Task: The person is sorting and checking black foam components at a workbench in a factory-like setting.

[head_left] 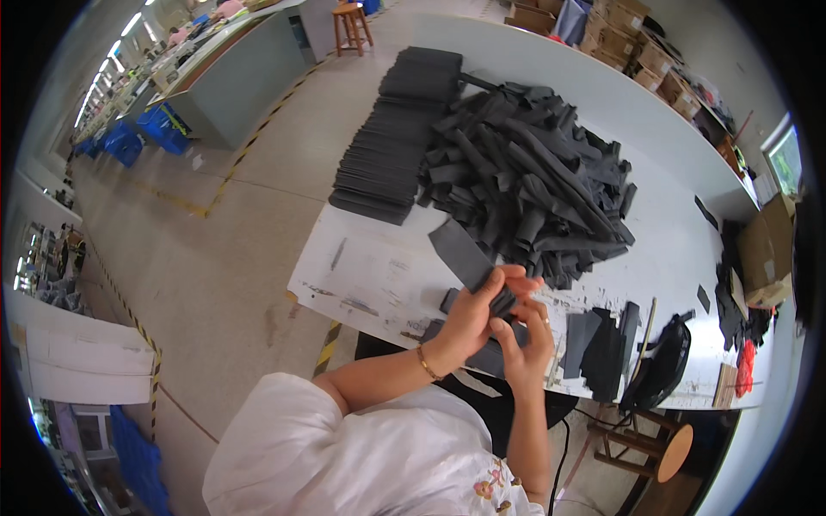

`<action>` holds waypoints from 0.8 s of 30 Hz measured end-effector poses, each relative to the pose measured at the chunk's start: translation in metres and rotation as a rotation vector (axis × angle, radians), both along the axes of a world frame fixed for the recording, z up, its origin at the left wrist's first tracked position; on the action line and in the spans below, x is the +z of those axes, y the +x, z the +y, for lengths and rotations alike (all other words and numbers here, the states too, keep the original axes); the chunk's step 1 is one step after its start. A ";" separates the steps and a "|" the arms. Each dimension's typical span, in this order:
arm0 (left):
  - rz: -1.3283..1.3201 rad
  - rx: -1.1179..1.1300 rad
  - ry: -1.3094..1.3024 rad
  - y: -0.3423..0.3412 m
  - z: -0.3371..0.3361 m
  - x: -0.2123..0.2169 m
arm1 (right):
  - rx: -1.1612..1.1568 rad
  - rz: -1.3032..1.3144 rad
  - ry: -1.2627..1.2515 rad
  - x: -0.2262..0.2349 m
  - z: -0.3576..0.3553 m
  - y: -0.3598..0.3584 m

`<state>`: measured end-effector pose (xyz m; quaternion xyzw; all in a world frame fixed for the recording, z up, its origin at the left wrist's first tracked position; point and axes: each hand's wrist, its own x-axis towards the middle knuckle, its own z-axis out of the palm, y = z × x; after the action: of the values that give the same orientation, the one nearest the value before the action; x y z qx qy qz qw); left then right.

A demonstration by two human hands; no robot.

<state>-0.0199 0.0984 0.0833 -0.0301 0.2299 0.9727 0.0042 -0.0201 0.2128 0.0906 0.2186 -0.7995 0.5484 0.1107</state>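
Observation:
A flat black strip (462, 254), of fabric or similar sheet material, slants up and left from my hands over the white table. My left hand (471, 320) is closed round its lower part, thumb on top. Close against it, my right hand (527, 348) pinches the dark folded end of the strip between thumb and curled fingers. My fingers partly hide this end. Under my hands, more dark pieces (489, 357) lie at the table's near edge. Beyond them rises a large loose heap of curled black strips (525, 176). Left of the heap, similar strips form a long, neat, overlapping row (391, 138).
To the right on the white table (353, 258) lie flat black pieces (604, 348) and a black bag (661, 365). A wooden stool (673, 453) stands by the near right edge. Cardboard boxes (768, 245) sit at the far right. A low wall (594, 77) borders the far side.

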 end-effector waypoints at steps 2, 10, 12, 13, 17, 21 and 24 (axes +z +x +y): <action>0.024 0.059 -0.056 -0.006 -0.007 0.000 | -0.100 -0.220 -0.245 -0.010 -0.011 -0.001; 0.253 0.079 -0.111 -0.016 -0.022 -0.004 | -0.063 -0.512 -0.645 0.008 -0.003 0.010; 0.241 0.039 -0.068 -0.015 -0.021 -0.006 | -0.036 -0.674 -0.600 0.003 -0.006 -0.002; 0.235 0.010 -0.029 -0.014 -0.020 -0.004 | -0.049 -0.672 -0.601 0.000 -0.002 -0.002; -0.115 0.263 -0.173 -0.014 -0.058 -0.028 | -0.224 0.011 -0.108 -0.002 0.008 -0.003; -0.239 0.267 -0.232 -0.006 -0.062 -0.034 | -0.199 0.036 -0.011 -0.024 0.021 -0.003; -0.266 0.255 -0.503 -0.004 -0.065 -0.040 | -0.270 -0.362 -0.223 -0.033 0.028 -0.007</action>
<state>-0.0237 0.0330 0.0429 -0.1857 0.4552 0.8656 -0.0954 -0.0276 0.2411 0.0575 -0.0054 -0.7629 0.6436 0.0616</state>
